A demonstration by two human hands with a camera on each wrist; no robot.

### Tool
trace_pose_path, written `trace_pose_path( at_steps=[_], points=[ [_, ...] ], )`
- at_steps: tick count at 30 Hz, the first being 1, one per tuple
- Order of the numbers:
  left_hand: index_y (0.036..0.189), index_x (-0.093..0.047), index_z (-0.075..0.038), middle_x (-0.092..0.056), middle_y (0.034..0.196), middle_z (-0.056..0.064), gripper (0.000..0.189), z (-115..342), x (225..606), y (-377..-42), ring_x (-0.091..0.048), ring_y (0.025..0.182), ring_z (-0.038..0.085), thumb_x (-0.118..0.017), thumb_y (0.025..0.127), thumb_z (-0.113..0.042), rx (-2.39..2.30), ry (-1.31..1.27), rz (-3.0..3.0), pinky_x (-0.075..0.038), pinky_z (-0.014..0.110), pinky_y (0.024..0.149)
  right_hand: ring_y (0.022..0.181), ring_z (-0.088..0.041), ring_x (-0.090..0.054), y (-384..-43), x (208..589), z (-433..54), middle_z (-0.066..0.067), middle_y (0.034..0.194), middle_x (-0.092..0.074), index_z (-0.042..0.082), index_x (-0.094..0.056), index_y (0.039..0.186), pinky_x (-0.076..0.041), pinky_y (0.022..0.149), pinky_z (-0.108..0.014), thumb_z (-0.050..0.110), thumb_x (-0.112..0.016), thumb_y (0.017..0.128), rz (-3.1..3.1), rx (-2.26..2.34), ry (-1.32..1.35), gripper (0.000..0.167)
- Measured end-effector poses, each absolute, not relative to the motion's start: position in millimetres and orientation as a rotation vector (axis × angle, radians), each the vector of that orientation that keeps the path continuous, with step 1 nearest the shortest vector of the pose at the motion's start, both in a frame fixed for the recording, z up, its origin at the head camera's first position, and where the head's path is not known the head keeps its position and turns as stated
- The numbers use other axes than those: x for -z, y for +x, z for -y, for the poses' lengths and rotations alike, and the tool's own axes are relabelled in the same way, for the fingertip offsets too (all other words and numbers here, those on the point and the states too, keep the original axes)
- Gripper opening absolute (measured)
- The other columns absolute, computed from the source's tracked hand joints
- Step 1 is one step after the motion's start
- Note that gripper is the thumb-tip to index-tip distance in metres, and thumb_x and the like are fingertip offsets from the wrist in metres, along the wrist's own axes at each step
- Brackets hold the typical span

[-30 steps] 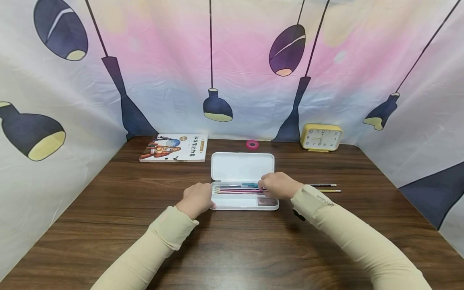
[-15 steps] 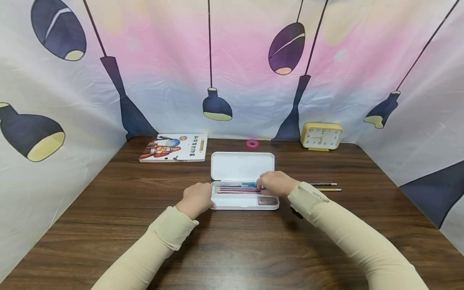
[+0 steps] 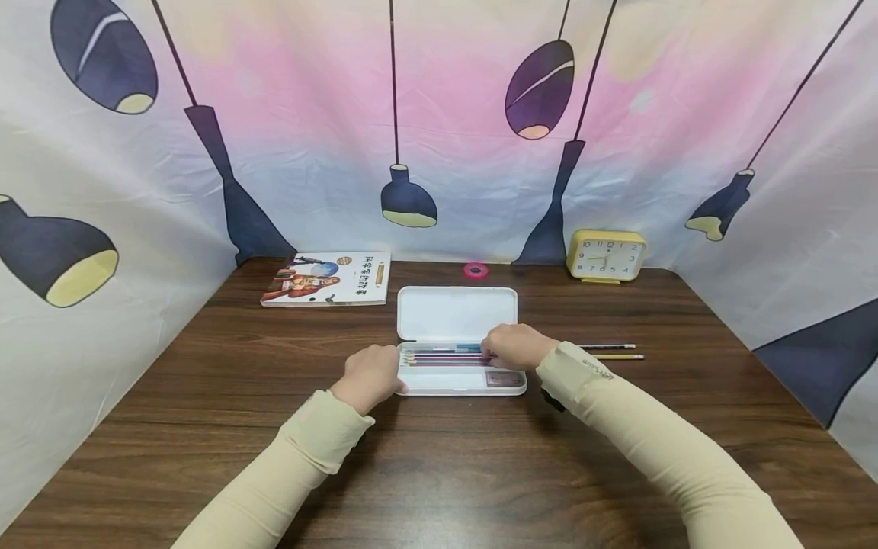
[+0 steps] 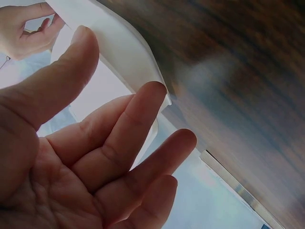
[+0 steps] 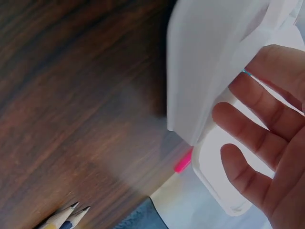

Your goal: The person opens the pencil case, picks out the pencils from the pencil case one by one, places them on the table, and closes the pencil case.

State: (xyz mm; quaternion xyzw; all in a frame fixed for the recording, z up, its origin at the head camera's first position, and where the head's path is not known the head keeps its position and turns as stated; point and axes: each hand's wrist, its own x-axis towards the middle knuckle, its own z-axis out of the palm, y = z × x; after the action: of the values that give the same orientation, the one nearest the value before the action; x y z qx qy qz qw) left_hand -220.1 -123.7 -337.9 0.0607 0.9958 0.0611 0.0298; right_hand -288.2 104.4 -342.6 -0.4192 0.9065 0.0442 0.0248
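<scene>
The case (image 3: 439,381) lies open near the middle of the table (image 3: 439,473), lid (image 3: 456,314) toward the far edge, pencils (image 3: 442,361) inside. The left hand (image 3: 369,375), loosely bent, holds its left end. The right hand (image 3: 517,345), part-curled, reaches over the pencils; whether it grips any is hidden. Toward the right edge lie two loose pencils (image 3: 620,357). Along the far edge: book (image 3: 328,279) at left corner, pink ring (image 3: 467,271), clock (image 3: 607,257) near right corner.

Near mid-frame lies a white rectangular pencil case (image 3: 442,380); higher left, a white rectangular book (image 3: 328,280); higher right, a yellow square clock (image 3: 607,257).
</scene>
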Motion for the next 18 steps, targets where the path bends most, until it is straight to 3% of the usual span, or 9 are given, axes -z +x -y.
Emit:
trace_pose_path(
  at_steps=[18],
  points=[
    [0.078,-0.061,-0.003,-0.061,0.075,0.010,0.034,123.1,337.1,-219.0,-0.052,0.061,0.018,-0.076,0.064,-0.029,-0.197,0.182,-3.073,-0.042,0.036,0.048,0.065,-0.008,-0.053,-291.5,340.1,-97.9,0.001,0.077,-0.063,0.009,-0.067,0.081,-0.045,0.062,-0.026,0.014,-0.063,0.079,-2.752,-0.079,-1.230,0.007]
  ],
)
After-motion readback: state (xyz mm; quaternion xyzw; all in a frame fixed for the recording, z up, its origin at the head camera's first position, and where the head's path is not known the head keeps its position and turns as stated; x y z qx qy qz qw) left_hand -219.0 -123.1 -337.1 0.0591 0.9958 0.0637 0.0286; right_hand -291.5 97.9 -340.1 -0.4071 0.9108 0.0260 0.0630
